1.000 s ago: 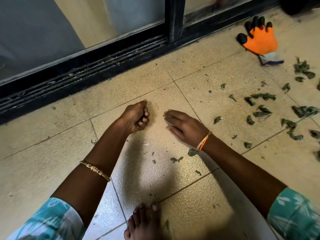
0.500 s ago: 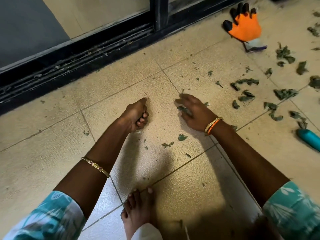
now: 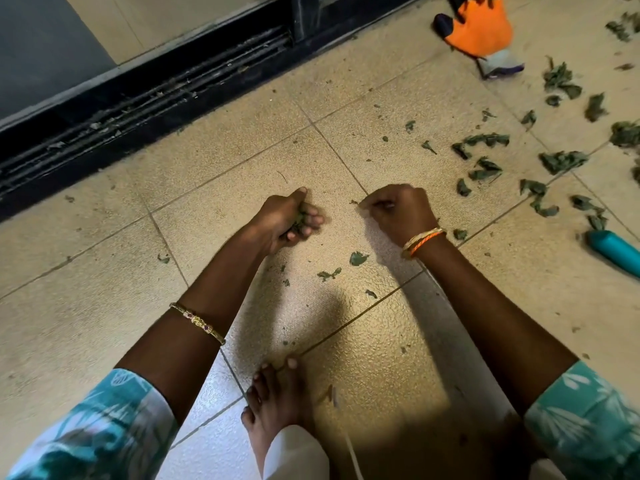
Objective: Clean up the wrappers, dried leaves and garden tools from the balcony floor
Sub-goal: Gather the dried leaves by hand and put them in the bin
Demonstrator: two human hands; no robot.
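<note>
My left hand (image 3: 284, 223) is curled into a fist on the floor tiles, and green dried leaves poke out between its fingers. My right hand (image 3: 398, 213) lies a little to the right, fingers curled in with their tips on the tile at a small leaf bit. Several dried leaves (image 3: 485, 168) are scattered over the tiles to the right. A few small leaf pieces (image 3: 358, 258) lie between my forearms. An orange garden glove (image 3: 479, 27) lies at the top right. The teal handle of a tool (image 3: 613, 249) sticks in from the right edge.
A black sliding-door track (image 3: 145, 105) runs along the top left, with debris in its grooves. My bare foot (image 3: 277, 400) stands on the tiles at the bottom middle. Tiled floor stretches to the left of my left arm.
My right hand's fingers have curled in from reaching flat over the leaves. The view has shifted right, bringing more of the teal handle into sight. My left fist stayed put.
</note>
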